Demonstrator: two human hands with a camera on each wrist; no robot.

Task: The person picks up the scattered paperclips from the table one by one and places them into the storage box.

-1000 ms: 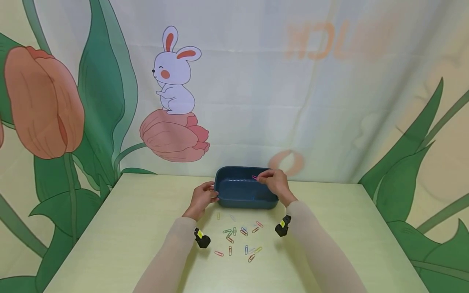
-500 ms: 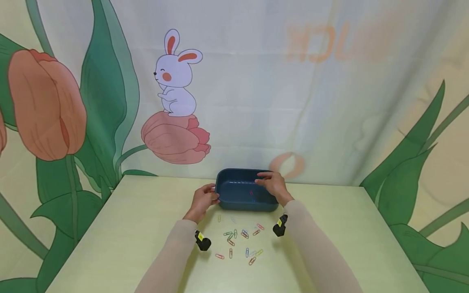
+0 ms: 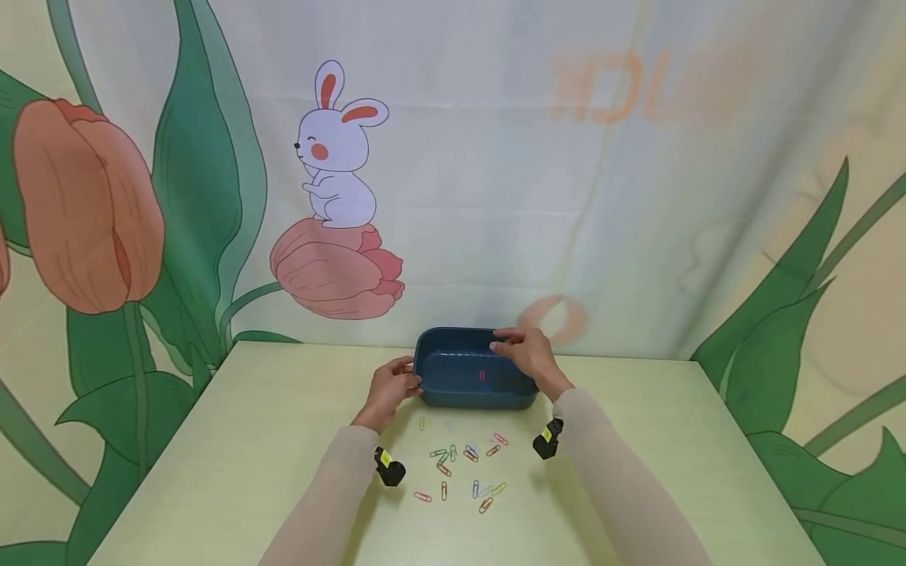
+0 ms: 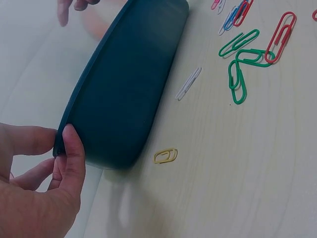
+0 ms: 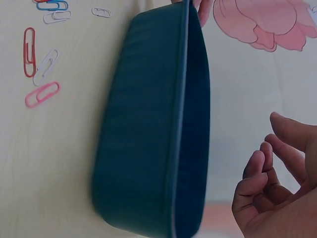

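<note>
A dark blue bin (image 3: 467, 399) stands at the table's back edge, with a pink paper clip (image 3: 482, 376) and a blue one on its floor. My left hand (image 3: 391, 391) grips the bin's left end, thumb and fingers pinching the rim (image 4: 81, 94) in the left wrist view. Over the bin's right side hovers my right hand (image 3: 531, 355); in the right wrist view that hand (image 5: 282, 183) holds nothing, its thumb and fingertips apart. Several coloured paper clips lie in front of the bin, among them a yellow clip (image 4: 165, 155) and green clips (image 4: 255, 57).
The pale table (image 3: 283, 440) meets a printed curtain (image 3: 481, 196) just behind the bin. Red clips (image 3: 443, 491) and a yellow clip (image 3: 499, 488) lie nearer the front, between my two forearms.
The pink clip that my right hand pinched has been let go and now lies inside the bin. My right hand's fingers have parted; my left hand keeps its grip on the bin.
</note>
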